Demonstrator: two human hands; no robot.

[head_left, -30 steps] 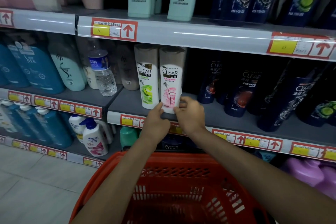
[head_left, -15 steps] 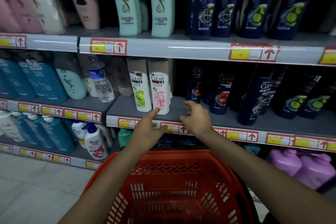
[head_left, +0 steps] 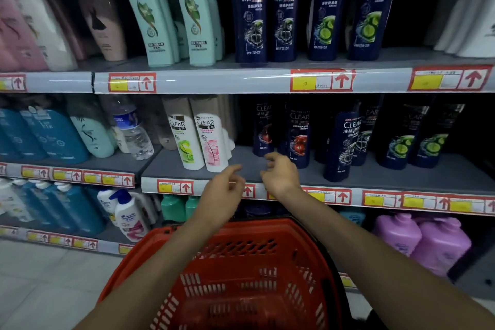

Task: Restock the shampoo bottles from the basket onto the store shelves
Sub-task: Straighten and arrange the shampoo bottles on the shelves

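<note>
A white CLEAR shampoo bottle with a pink label [head_left: 213, 142] stands upright on the middle shelf [head_left: 241, 163], next to a white one with a green label [head_left: 184, 140]. My left hand [head_left: 222, 193] and my right hand [head_left: 281, 174] hover in front of the shelf edge, just right of and below the pink bottle, fingers loosely curled, holding nothing. The red basket [head_left: 241, 276] sits below my forearms; no bottle shows inside it.
Dark blue CLEAR bottles [head_left: 337, 144] fill the middle shelf to the right and the upper shelf [head_left: 251, 11]. Mint bottles [head_left: 198, 11] stand above. A water bottle [head_left: 131, 128] and blue bottles [head_left: 53, 134] stand left. Purple jugs [head_left: 439, 244] sit at lower right.
Both hands have let go of the pink-label bottle and drawn back from it toward the shelf edge. The view has tilted up, showing more of the upper shelf.
</note>
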